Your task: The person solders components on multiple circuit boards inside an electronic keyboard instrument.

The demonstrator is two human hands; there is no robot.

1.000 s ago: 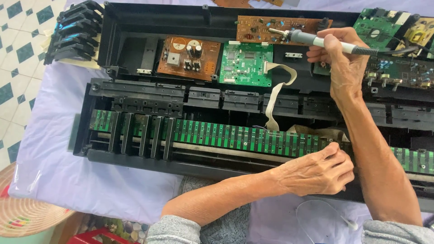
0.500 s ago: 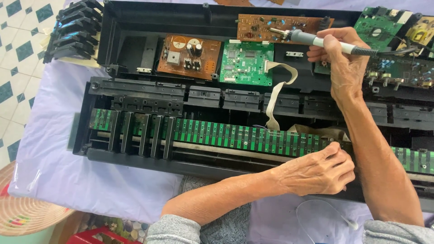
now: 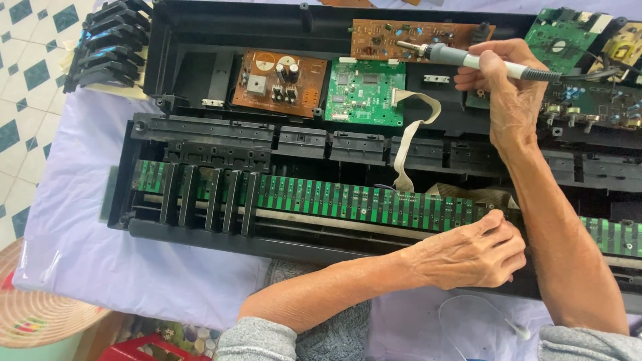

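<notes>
We see an opened black keyboard case (image 3: 200, 30) lying on a lilac cloth (image 3: 80, 254), insides up. The right hand (image 3: 501, 93) is curled tight around a soldering iron (image 3: 481, 61), fingers pinching the pale handle, metal tip pointing left over the small brown circuit board (image 3: 421, 37) at the top edge of the case. We can't tell if the tip touches the board. The left hand (image 3: 471, 251) rests on the front rail of the case, fingers bent together and pressed at the long green contact strip (image 3: 348, 200); whether it pinches anything there we can't tell. A flat grey ribbon cable (image 3: 408, 140) runs from the green strip up to a square green circuit board (image 3: 364, 92). Just left of that sits a brown board with round capacitors (image 3: 277, 81). More green boards (image 3: 568, 40) sit at the upper right, behind the right hand. A few black keys (image 3: 207, 194) stand on the left part of the strip; a loose set of black keys (image 3: 103, 47) lies off the case at top left, on the cloth by the tiled floor (image 3: 27, 80). A woven basket (image 3: 33, 314) shows at the bottom left.
</notes>
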